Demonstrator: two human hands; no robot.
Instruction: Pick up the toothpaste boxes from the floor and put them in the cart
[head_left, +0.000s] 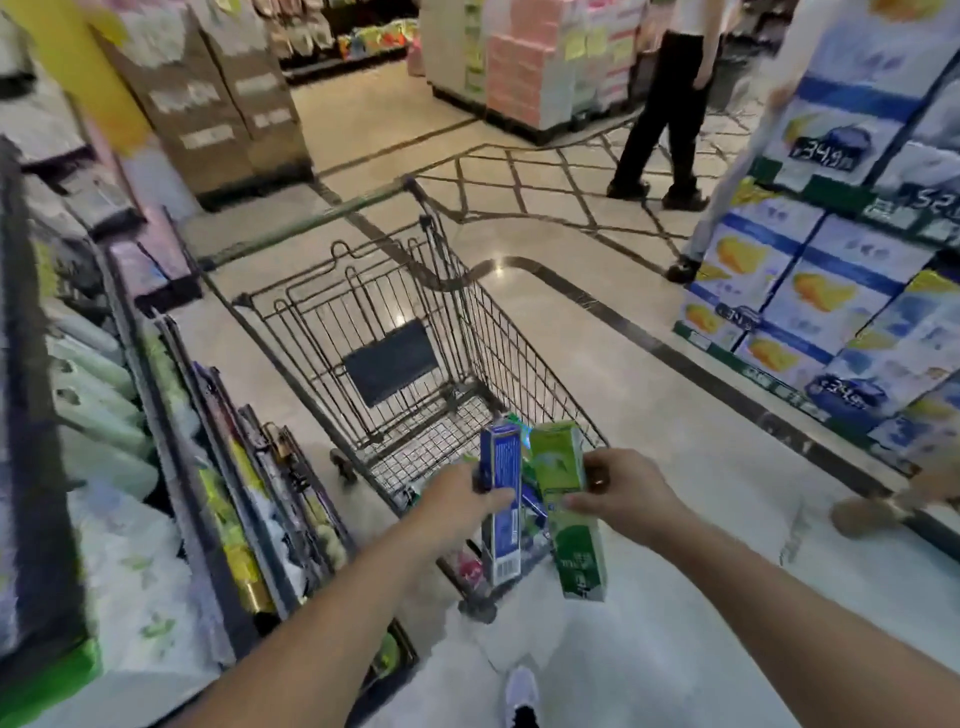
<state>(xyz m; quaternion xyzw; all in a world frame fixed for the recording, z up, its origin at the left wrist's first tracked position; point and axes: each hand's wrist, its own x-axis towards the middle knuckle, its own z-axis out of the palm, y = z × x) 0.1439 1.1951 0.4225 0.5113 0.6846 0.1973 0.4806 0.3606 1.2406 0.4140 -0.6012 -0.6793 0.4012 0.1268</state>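
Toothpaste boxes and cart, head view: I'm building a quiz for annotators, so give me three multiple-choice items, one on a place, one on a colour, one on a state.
1. Where are the two held boxes?
A. over the cart's near end
B. on the floor
C. on a shelf

2. What colour is the box that the left hand holds?
A. green
B. blue
C. red

3. How is the right hand?
A. open
B. on the cart handle
C. gripping a box

Key:
1 A, both sit above the cart basket.
2 B, the left hand grips the blue box.
3 C, the right hand grips the green box.
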